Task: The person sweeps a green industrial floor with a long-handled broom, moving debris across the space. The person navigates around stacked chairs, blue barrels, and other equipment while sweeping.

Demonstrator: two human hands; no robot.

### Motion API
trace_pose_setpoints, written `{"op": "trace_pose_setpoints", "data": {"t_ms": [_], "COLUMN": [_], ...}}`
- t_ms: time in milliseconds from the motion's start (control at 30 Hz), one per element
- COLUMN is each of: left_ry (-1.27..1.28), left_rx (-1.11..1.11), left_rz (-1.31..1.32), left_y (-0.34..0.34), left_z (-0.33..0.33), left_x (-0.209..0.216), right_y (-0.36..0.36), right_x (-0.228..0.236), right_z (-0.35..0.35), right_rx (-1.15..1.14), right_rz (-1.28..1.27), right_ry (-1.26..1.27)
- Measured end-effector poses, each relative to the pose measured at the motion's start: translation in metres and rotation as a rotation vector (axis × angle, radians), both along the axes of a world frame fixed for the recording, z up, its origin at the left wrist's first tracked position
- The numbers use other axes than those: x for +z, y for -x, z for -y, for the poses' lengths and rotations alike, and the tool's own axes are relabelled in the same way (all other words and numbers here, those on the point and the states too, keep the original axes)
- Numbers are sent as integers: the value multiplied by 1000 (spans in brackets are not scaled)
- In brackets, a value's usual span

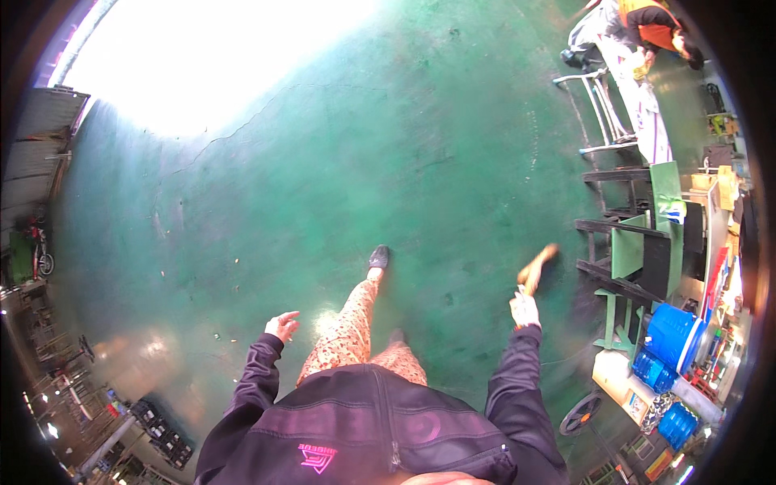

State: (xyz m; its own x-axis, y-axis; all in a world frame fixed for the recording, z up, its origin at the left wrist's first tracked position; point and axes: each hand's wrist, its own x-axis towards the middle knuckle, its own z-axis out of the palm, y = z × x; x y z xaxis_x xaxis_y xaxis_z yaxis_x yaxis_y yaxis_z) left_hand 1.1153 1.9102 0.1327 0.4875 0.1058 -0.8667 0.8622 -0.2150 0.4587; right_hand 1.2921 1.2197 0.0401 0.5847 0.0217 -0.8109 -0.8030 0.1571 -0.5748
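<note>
My right hand point(525, 309) is closed around one end of a tan, elongated, wooden-looking piece point(535, 271). It narrows in the middle and points forward and to the right, away from my body; its exact kind is too blurred to make out. My left hand point(282, 326) hangs at my left side with its fingers apart, loosely bent, and nothing in it. Both forearms are in dark sleeves. Beneath me one foot point(378, 258) in a dark shoe is set forward on the green floor point(323, 194), the other further back.
Along the right stand a metal-tube frame point(602, 113), dark benches point(618, 226) and a green board point(664, 234). Blue containers point(673, 335) and a black wheel point(580, 414) are nearer. Another person point(647, 48) bends over at the far right. Dark crates point(162, 432) stand at the near left.
</note>
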Motion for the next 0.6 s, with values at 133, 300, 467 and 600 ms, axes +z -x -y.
{"op": "trace_pose_setpoints", "data": {"t_ms": [133, 300, 467, 600], "left_ry": [-128, -62, -34, 32], "left_rx": [-23, 154, 7, 100], "left_rz": [-118, -138, -88, -108], "left_y": [-4, 1, -4, -24], "left_z": [-27, -25, -13, -16], "left_x": [5, 12, 13, 1], "right_y": [-64, -77, -140, -167], "right_x": [-37, 20, 101, 159], "right_z": [-184, -370, -424, -384], "right_rx": [-208, -151, 125, 115], "right_rz": [-210, -490, -252, -268], "right_ry": [-198, -163, -411, -671]}}
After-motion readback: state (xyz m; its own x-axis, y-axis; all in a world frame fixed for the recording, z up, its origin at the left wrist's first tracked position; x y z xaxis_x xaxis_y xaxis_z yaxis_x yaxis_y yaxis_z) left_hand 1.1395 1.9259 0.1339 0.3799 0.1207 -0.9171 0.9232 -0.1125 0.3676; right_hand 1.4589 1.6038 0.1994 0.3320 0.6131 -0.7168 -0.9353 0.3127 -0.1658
